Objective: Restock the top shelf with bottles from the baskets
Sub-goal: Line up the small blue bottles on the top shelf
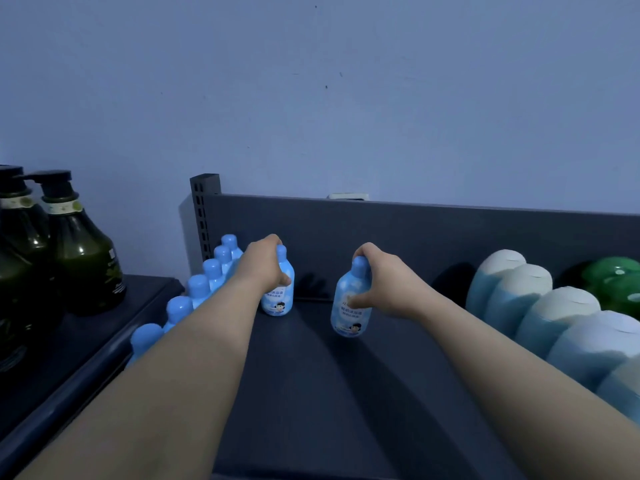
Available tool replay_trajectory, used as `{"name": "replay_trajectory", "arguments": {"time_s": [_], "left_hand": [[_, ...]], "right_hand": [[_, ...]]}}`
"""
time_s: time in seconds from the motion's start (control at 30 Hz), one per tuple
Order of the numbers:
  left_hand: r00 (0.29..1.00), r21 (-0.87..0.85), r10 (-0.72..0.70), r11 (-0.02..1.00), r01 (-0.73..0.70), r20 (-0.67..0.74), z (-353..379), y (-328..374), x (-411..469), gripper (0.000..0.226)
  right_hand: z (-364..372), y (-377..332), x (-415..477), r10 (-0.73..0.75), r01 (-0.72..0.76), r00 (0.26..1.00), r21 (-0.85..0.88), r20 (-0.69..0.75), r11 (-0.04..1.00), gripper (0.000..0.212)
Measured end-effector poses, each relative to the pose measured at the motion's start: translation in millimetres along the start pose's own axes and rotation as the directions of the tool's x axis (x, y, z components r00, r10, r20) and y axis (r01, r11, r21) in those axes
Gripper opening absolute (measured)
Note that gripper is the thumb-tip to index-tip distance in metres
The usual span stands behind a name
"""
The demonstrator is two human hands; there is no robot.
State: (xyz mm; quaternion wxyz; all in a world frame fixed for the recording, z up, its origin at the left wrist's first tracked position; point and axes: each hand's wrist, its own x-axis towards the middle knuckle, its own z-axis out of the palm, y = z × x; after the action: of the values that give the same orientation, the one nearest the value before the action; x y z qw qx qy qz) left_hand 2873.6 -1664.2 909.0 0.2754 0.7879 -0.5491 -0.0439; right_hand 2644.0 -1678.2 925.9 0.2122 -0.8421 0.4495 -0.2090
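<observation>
On the top shelf [311, 393], left hand [265, 268] grip curled round left blue bottle [278, 304]; right hand [384, 285] grip wrapped right blue bottle [349, 318], possibly tilted.

left hand [263, 265]: I grip a blue bottle [280, 303] at mid-frame, on the dark shelf [311, 393] | right hand [381, 284]: I grip a second blue bottle [349, 317] just right of centre | frame left: blue-capped row [199, 285] | frame right: pale-capped row [540, 306]
</observation>
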Motion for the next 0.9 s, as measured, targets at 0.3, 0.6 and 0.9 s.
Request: {"name": "replay_trajectory", "arguments": {"time_s": [0.3, 0.6, 0.9], "left_hand": [[0.999, 0.091, 0.005, 0.996, -0.010, 0.049, -0.7, -5.6, 18.2, 0.043], [0.994, 0.201, 0.072, 0.976, -0.086, 0.078, -38.0, 1.8, 18.3, 0.027], [0.960, 0.372, 0.279, 0.892, -0.258, -0.003, -96.1, -35.1, -8.2, 0.033]], "right_hand": [[10.2, -2.3, 6.6, 0.016, -0.016, 1.000, 0.010, -0.004, 1.000, 0.045], [33.9, -22.6, 15.0, -0.028, 0.028, 1.000, 0.011, -0.010, 1.000, 0.046], [84.5, -65.5, 43.6, -0.066, 0.066, 0.998, -0.008, -0.017, 0.998, 0.052]]}}
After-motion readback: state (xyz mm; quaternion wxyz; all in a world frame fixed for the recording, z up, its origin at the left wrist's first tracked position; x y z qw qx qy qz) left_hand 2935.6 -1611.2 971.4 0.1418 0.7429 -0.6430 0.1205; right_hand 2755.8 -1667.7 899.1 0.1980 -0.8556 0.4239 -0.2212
